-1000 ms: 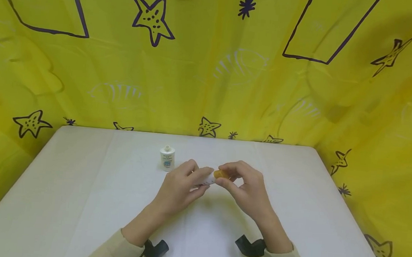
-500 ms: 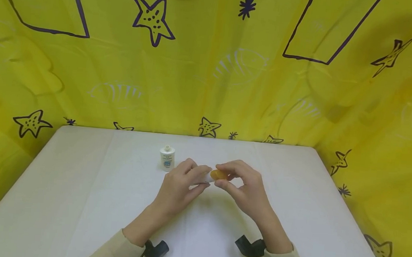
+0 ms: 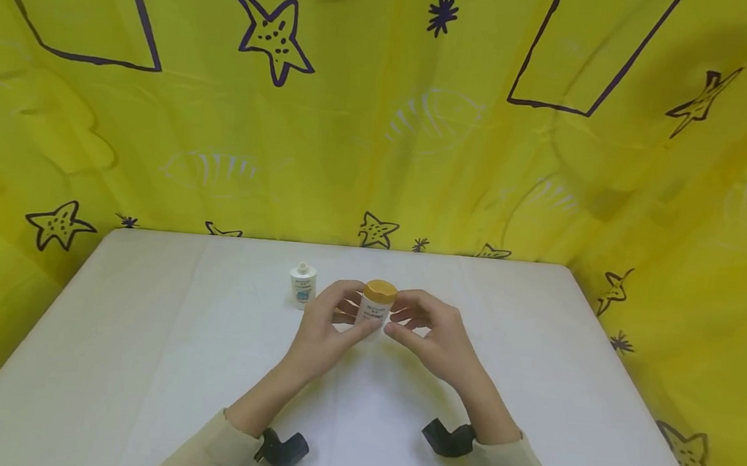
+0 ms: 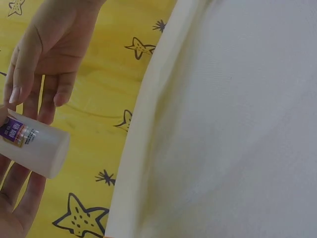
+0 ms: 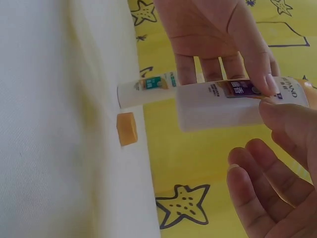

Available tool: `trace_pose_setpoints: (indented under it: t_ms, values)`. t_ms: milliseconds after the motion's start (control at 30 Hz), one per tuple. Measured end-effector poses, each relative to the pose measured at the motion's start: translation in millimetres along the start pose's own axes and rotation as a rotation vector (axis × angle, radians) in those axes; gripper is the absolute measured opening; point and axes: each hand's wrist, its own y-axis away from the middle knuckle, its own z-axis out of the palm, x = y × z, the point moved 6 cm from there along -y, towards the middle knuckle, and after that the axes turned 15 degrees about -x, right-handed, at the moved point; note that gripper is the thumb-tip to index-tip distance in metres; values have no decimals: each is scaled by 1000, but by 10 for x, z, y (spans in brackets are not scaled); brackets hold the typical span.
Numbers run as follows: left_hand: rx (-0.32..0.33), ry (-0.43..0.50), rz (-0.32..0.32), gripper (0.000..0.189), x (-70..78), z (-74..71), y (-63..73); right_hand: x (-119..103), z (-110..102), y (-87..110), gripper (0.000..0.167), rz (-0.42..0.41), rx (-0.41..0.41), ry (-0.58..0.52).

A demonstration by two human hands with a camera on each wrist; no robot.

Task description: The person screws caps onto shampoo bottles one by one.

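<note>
A white bottle (image 3: pixel 375 310) with an orange cap (image 3: pixel 381 290) stands nearly upright above the table. My left hand (image 3: pixel 326 329) holds it, thumb across the front and fingers behind. In the right wrist view this bottle (image 5: pixel 213 111) shows a purple label. My right hand (image 3: pixel 434 333) lies at its right side, fingers loosely bent, index near the cap and thumb tip close to the lower edge; firm contact cannot be told. A second white bottle (image 3: pixel 302 287), uncapped, stands on the table behind my left hand. Its label looks green in the right wrist view.
An orange cap (image 5: pixel 127 129) lies on the table beside the second bottle; my hands hide it in the head view. The white table (image 3: pixel 139 361) backs onto a yellow curtain (image 3: pixel 328 134) with starfish drawings. Dark angled pieces (image 3: pixel 284 450) sit at both wrists.
The bottle has swung from lying sideways between my hands to nearly upright, its label towards me. My right fingers have come off the orange cap to the bottle's right side.
</note>
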Motion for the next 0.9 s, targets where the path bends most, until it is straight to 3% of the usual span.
trace_pose_setpoints:
  t_ms: [133, 333, 900]
  values:
    - [-37, 57, -29, 40, -43, 50, -50, 90, 4, -33, 33, 19, 2, -24]
    - [-82, 69, -50, 40, -87, 121, -160, 245, -11, -13, 28, 69, 6, -71]
    - [-147, 124, -117, 35, -235, 337, -503, 609, -175, -15, 35, 138, 41, -214]
